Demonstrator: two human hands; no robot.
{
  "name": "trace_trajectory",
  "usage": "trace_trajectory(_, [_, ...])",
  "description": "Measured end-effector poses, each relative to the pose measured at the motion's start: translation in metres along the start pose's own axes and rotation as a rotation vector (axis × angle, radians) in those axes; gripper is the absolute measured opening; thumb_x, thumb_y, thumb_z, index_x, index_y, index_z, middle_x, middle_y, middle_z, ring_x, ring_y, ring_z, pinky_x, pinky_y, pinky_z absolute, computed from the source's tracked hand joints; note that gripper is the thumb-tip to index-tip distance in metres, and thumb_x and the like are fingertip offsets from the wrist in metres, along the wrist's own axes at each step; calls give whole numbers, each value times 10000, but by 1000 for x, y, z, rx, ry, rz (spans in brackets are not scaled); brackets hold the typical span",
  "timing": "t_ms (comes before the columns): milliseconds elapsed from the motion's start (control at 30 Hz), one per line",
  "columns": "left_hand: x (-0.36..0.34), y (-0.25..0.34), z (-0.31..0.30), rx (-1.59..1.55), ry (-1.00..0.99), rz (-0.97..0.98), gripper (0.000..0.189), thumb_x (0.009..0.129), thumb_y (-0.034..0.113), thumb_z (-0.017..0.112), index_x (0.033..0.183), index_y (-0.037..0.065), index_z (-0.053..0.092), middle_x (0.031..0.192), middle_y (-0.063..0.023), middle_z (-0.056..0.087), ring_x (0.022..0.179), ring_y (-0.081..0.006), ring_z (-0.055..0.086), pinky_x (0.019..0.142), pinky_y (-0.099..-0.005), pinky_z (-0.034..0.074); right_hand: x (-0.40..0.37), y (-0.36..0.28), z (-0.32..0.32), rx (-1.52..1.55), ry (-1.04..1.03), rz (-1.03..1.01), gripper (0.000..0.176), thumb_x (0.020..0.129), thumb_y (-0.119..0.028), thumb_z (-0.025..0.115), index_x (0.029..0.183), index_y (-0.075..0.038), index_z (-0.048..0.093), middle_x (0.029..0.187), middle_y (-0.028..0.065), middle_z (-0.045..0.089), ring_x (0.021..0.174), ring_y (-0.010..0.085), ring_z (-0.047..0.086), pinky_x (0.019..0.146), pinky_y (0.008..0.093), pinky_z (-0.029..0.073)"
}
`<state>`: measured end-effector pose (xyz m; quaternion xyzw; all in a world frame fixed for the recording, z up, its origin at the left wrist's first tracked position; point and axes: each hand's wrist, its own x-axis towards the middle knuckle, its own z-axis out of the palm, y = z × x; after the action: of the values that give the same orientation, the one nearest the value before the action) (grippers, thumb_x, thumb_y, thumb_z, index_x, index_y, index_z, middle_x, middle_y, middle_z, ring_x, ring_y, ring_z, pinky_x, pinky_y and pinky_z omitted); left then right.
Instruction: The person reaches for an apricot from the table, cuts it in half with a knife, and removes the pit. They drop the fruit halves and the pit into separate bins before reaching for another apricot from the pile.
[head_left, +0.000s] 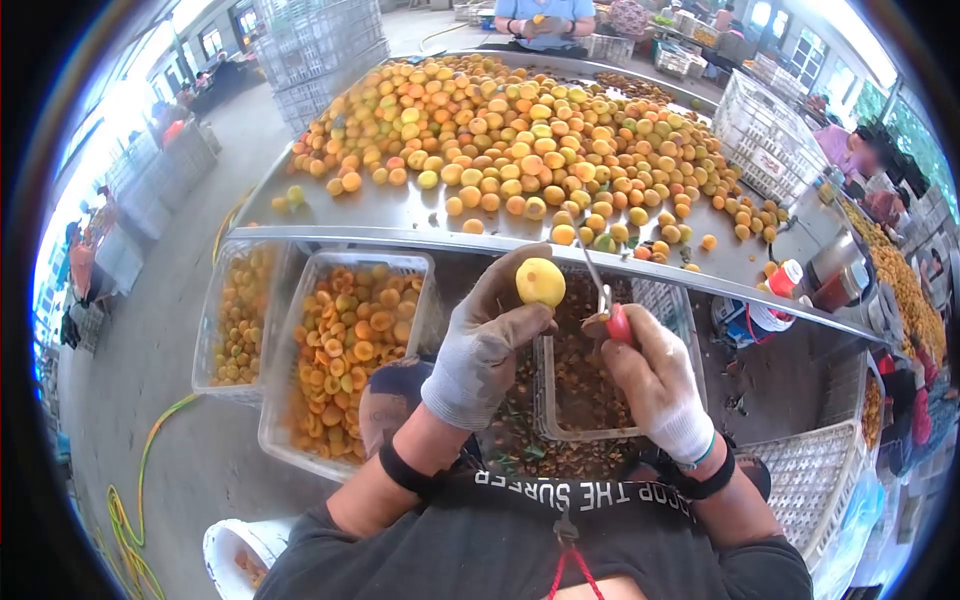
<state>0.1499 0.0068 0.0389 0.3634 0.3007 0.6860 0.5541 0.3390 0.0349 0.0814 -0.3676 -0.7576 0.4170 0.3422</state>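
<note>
My left hand, in a grey-white work glove, grips a yellow apricot between thumb and fingers. In my right hand, also gloved and stained on the fingers, is a knife with a red handle. Its thin blade points up and away, just right of the apricot and apart from it. Both hands are raised above a crate of dark pits or scraps, in front of the metal table. A large heap of whole apricots covers much of that table.
Left of my knees stands a crate of halved apricots, beside another crate of fruit. White crates rest at the table's right. A bucket sits by my left side. Another gloved person is across the table.
</note>
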Motion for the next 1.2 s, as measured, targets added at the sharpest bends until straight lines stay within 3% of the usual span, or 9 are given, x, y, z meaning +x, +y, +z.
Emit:
trace_trajectory(33, [-1, 1, 6, -63, -36, -31, 552, 897, 46, 614, 1420, 2, 442, 1222, -75, 599, 1074, -154, 589, 940, -302, 476, -7, 9, 1, -15, 27, -146, 97, 924, -69, 560, 993, -1, 555, 750, 162, 555, 660, 263, 546, 638, 365, 457])
trace_trajectory(367, [-19, 1, 38, -24, -107, -80, 472, 930, 6, 598, 1386, -14, 476, 1202, -42, 599, 1081, -110, 570, 954, -257, 452, -41, 15, -1, 25, -28, -29, 241, 1027, -234, 536, 982, 2, 564, 700, 175, 573, 593, 234, 539, 582, 355, 457])
trace_trajectory(400, [-21, 0, 43, 82, -52, -33, 477, 927, 131, 625, 1355, -25, 485, 1054, -88, 634, 908, -132, 608, 736, -228, 494, -43, 16, -1, 76, -44, 17, 253, 1029, -245, 533, 1006, 4, 570, 720, 169, 591, 618, 226, 556, 600, 352, 466])
trace_trajectory(633, [-27, 8, 52, 408, -96, 25, 508, 939, 183, 629, 1364, -43, 464, 1016, -84, 634, 548, -40, 501, 457, -181, 378, -52, 27, 1, 236, -143, 86, 342, 1049, -324, 483, 1057, 4, 579, 794, 134, 640, 697, 201, 587, 666, 336, 491])
trace_trajectory(800, [-23, 1, 56, 207, -53, -63, 505, 988, 295, 571, 1360, -31, 473, 981, -93, 633, 730, -111, 572, 648, -232, 469, -51, 39, 12, 472, -184, 189, 332, 1048, -338, 486, 1047, -20, 579, 795, 63, 626, 700, 145, 578, 660, 306, 500])
trace_trajectory(867, [-20, -13, 44, 9, 3, -112, 502, 1008, 331, 537, 1358, -24, 480, 980, -91, 632, 822, -138, 591, 747, -262, 494, -49, 32, 14, 402, -152, 227, 253, 1059, -240, 479, 1075, -8, 579, 750, -33, 520, 701, 49, 439, 599, 236, 403])
trace_trajectory(933, [-15, -29, 26, -240, -65, -223, 407, 1025, 307, 532, 1305, 13, 527, 1067, -83, 619, 954, -144, 597, 846, -302, 496, -49, 31, 19, 412, -126, 262, 248, 1059, -235, 480, 1063, -9, 581, 743, -31, 520, 690, 51, 439, 592, 241, 406])
trace_trajectory(1033, [-13, -32, 26, -121, -21, -178, 448, 1045, 373, 460, 1290, 7, 541, 1020, -78, 630, 1032, -171, 571, 947, -336, 444, -49, 34, 23, 332, -57, 216, 241, 1060, -222, 478, 1040, -6, 584, 726, -20, 523, 671, 56, 443, 579, 253, 414])
trace_trajectory(1200, [-10, -31, 24, -140, 28, -107, 434, 1037, 382, 480, 1268, 22, 552, 1022, -70, 629, 986, -166, 589, 905, -311, 472, -48, 47, 31, 145, 4, 121, 238, 1058, -200, 476, 1018, 5, 591, 698, 5, 533, 661, 68, 455, 575, 266, 423])
